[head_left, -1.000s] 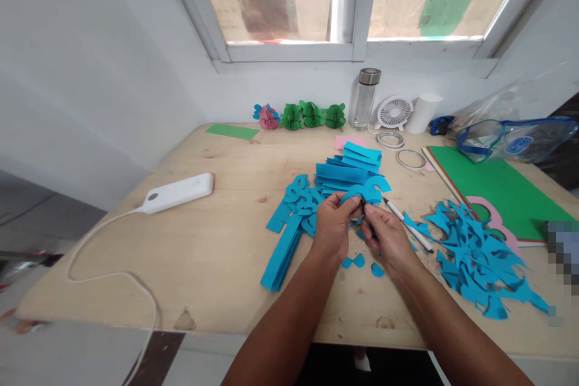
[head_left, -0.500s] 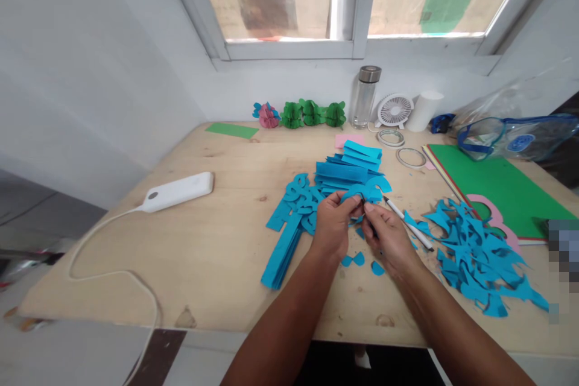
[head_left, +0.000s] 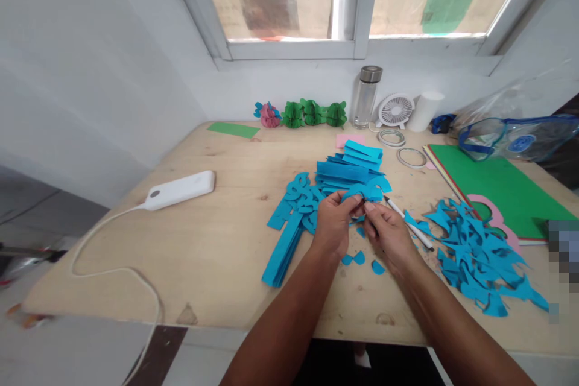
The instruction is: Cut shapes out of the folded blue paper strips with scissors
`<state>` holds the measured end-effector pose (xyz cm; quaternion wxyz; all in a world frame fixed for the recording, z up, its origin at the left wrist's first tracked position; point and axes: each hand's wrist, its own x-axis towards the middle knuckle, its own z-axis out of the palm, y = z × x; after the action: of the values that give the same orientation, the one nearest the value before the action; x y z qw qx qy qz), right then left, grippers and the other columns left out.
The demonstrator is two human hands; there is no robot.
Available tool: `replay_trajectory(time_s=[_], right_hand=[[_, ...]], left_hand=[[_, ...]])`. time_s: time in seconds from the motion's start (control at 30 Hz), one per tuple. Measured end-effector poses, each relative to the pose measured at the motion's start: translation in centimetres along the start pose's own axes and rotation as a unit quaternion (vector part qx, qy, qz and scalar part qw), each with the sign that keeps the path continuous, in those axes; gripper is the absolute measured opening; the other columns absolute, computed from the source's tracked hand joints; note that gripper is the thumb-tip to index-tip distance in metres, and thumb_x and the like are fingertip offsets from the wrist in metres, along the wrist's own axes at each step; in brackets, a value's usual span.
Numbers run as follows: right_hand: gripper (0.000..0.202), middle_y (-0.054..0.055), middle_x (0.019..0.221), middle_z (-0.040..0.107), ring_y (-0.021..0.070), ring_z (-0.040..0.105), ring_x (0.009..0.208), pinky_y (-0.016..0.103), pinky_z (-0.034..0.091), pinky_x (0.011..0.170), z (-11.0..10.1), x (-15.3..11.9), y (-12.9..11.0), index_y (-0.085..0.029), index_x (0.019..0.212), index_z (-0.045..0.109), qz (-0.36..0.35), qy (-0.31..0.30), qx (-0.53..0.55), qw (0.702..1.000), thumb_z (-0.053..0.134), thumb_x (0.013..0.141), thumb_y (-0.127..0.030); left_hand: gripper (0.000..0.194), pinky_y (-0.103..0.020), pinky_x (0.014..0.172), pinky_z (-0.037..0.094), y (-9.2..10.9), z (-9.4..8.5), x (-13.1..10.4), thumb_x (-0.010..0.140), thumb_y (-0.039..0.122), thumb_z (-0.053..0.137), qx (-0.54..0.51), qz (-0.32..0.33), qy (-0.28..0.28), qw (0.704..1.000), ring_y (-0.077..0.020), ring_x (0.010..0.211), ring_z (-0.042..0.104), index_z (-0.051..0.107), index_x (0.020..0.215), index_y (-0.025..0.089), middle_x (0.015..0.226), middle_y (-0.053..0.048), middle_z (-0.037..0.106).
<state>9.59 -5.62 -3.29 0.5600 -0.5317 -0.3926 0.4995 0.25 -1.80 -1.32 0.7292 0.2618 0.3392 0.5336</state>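
Observation:
My left hand (head_left: 333,220) is closed, thumb and fingers pinching a curved blue paper cutout (head_left: 350,191). Right beside it, my right hand (head_left: 386,226) is also closed, its fingertips almost meeting the left thumb at the paper's lower edge. A small dark tool shows only as a sliver between the right fingers; its kind is hidden. Behind the hands lie folded blue paper strips (head_left: 341,172). Left of them are a heap of blue ring-shaped cutouts (head_left: 302,193) and a long folded blue strip (head_left: 284,253). Small blue scraps (head_left: 378,267) lie below the hands.
A white pen (head_left: 414,226) lies right of my hands, beside a pile of blue offcuts (head_left: 479,253). Green paper sheets (head_left: 502,187) are stacked farther right. Tape rolls (head_left: 411,158), a fan (head_left: 396,111) and a glass bottle (head_left: 365,99) stand behind. A white power bank (head_left: 181,189) is at left.
The hands stay in nearly the same place, still together at the blue paper. The right fingers have shifted slightly, and less of the dark tool shows. The view has moved very slightly.

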Motion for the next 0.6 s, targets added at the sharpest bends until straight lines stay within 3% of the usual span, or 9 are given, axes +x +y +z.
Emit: replay_trajectory(time_s=[0.33, 0.43, 0.6], right_hand=[[0.042, -0.006, 0.043, 0.04, 0.0079, 0.03, 0.041, 0.023, 0.021, 0.041, -0.3, 0.3, 0.8, -0.018, 0.06, 0.055, -0.039, -0.002, -0.022, 0.999, 0.058, 0.081, -0.054], [0.037, -0.006, 0.045, 0.041, 0.0081, 0.031, 0.041, 0.023, 0.02, 0.041, -0.2, 0.2, 0.6, -0.017, 0.069, 0.06, -0.034, -0.006, -0.013, 0.999, 0.059, 0.08, -0.053], [0.032, -0.008, 0.047, 0.034, 0.007, 0.024, 0.042, 0.023, 0.016, 0.04, -0.1, 0.1, -0.3, -0.017, 0.078, 0.062, -0.038, 0.067, 0.022, 0.997, 0.068, 0.072, -0.048]], left_hand=[[0.025, -0.025, 0.065, 0.046, 0.0, -0.3, 0.2, 0.053, 0.023, 0.079, -0.033, -0.009, 0.003, 0.999, -0.0107, 0.062, 0.058, 0.058, 0.063, 0.014, 0.062, 0.0, 0.061], [0.027, -0.026, 0.067, 0.047, 0.1, -0.4, 0.2, 0.052, 0.021, 0.08, -0.054, -0.015, 0.01, 0.998, -0.0123, 0.066, 0.06, 0.058, 0.066, 0.015, 0.066, 0.0, 0.063], [0.03, -0.028, 0.071, 0.047, -0.3, -0.2, 0.2, 0.051, 0.019, 0.081, -0.074, -0.029, 0.012, 0.997, -0.0147, 0.071, 0.064, 0.057, 0.068, 0.016, 0.072, -0.001, 0.067]])
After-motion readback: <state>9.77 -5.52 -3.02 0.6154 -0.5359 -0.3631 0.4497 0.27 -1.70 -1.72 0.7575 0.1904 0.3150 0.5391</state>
